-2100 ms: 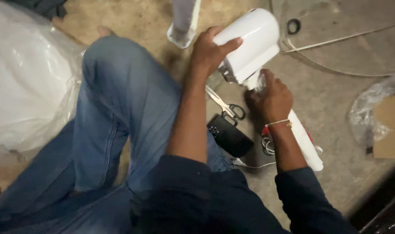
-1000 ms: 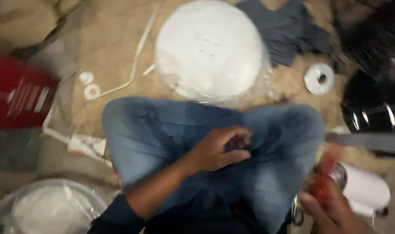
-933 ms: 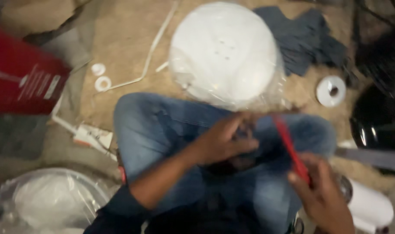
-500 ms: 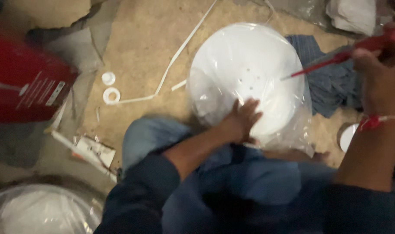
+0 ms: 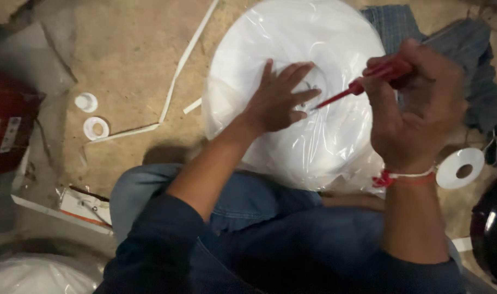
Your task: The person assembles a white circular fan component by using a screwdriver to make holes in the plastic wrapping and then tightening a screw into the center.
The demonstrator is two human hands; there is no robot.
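Bare sandy floor [image 5: 134, 60] under plastic-wrapped white dome [image 5: 259, 49], cloth [image 5: 401, 27] beside

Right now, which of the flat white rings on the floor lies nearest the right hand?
The larger flat white disc with a centre hole, just beside the right hand's wrist. The two small rings lie far off, at the left.

white round dome-shaped base [image 5: 292, 136]: wrapped in clear crinkled plastic film, lying flat on sandy floor just beyond the knees, small holes near centre | red-handled screwdriver [image 5: 363, 84]: slim metal shaft, tilted down to the left, tip at the centre holes, handle enclosed in a fist
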